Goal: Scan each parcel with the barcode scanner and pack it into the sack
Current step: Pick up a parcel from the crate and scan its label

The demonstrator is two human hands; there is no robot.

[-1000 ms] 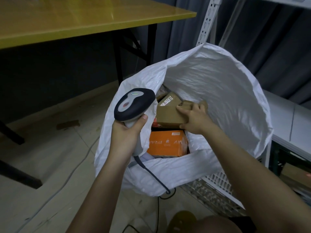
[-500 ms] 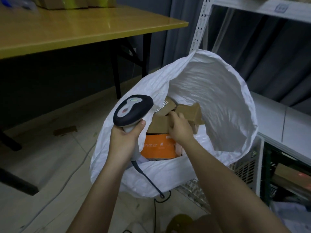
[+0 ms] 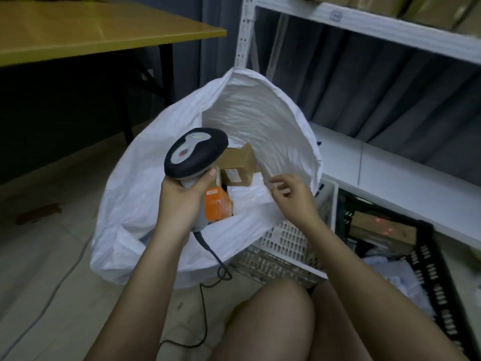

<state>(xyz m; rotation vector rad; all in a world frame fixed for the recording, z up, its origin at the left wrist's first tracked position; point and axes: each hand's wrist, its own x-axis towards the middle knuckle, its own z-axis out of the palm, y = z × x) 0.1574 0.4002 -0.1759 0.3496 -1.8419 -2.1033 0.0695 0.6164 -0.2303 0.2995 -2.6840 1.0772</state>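
here we see, at the far left, a yellow table [image 3: 99, 27] above the tiled floor. moving right, our left hand [image 3: 179, 201] has its fingers wrapped tight around the handle of the barcode scanner [image 3: 195, 152], whose dark head is over the near left part of the open sack [image 3: 135, 194]. the scanner cable [image 3: 208, 256] hangs down to the floor. inside the white sack lie an orange parcel [image 3: 218, 206], a brown cardboard parcel [image 3: 238, 165] behind it and a white parcel [image 3: 247, 191] to the right. our right hand [image 3: 294, 196] is above the right rim of the sack, its fingers loosely bent and holding nothing. further right stand a white crate [image 3: 286, 243], a black crate [image 3: 429, 256] and a white shelf [image 3: 390, 29].
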